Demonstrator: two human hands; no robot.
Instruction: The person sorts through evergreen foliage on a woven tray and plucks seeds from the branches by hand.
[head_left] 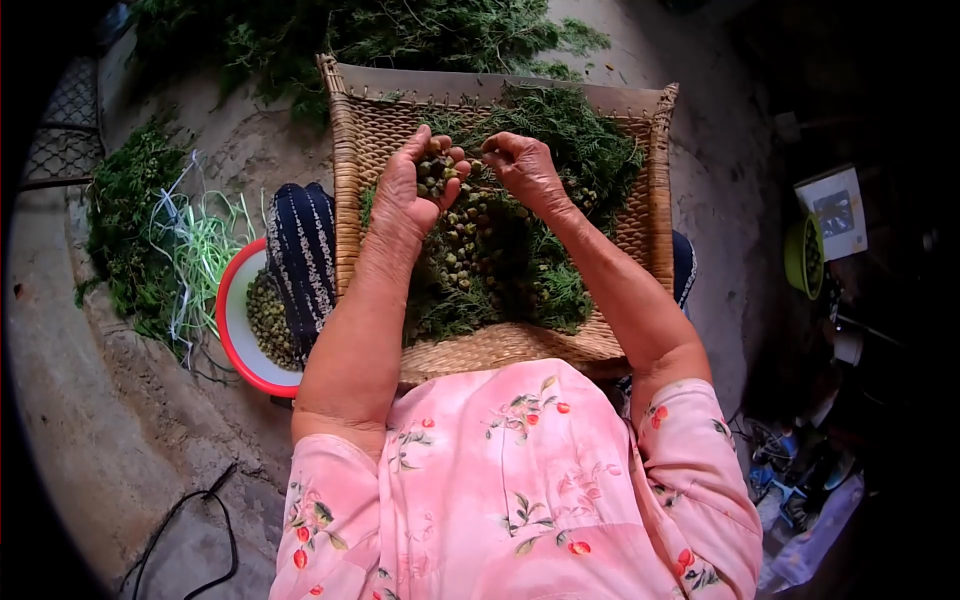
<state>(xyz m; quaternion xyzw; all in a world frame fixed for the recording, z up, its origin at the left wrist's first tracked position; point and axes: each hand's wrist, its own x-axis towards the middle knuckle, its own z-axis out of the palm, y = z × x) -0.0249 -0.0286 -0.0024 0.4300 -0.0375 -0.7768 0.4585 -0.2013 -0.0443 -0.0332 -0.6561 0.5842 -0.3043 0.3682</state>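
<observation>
Plainly, the cones (465, 240) are small, knobbly and roundish, dull green going to brown, and they lie loose among feathery green sprigs (580, 130) in a wicker tray (345, 180), with more heaped in the left hand (425, 180). That hand is cupped, palm up, its fingers curled around the heap. Just beside it, the right hand (520, 170) has thumb and fingertips drawn together; whether a cone sits between them I cannot tell. Rough grey floor (90, 430) spreads around, patchy and worn, with cut greenery (400, 35) beyond the tray and another pile (130, 220) to the left, next to a tangle of pale green and white strips (205, 250). A black cable (230, 540) loops at lower left, and the right side falls into shadow. A white basin (236, 315) with a red rim holds many loose cones, partly hidden by dark patterned cloth (300, 255). Far right, a green bowl (793, 258) has dark contents, too dim to name.
</observation>
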